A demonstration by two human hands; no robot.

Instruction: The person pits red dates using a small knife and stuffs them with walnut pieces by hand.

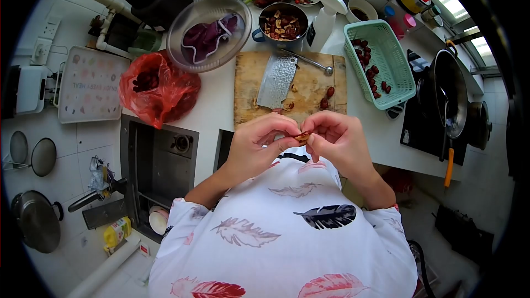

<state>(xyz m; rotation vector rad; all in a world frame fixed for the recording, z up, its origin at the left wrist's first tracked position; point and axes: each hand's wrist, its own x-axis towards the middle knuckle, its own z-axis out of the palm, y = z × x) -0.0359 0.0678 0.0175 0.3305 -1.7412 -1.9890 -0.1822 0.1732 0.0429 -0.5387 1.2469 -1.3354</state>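
My left hand [258, 142] and my right hand [343, 142] meet in front of the board, both pinching an opened red date [302, 136] whose pale flesh shows. Behind them, a wooden cutting board [248, 72] bears a cleaver [276, 84] with a hammered blade, its handle end near my left fingers. A few whole red dates [330, 92] lie on the board's right side, with small date scraps around the blade. Past the board's far edge stands a pot [266, 36] full of cut date pieces. A green plastic basket [404, 89] at the right holds several whole dates.
A red plastic bag [176, 85] and a bowl with a purple cloth [243, 38] stand left. The sink [128, 149] is at the lower left. A white spray bottle [323, 25] stands behind the board. A wok [455, 110] rests on the stove at right.
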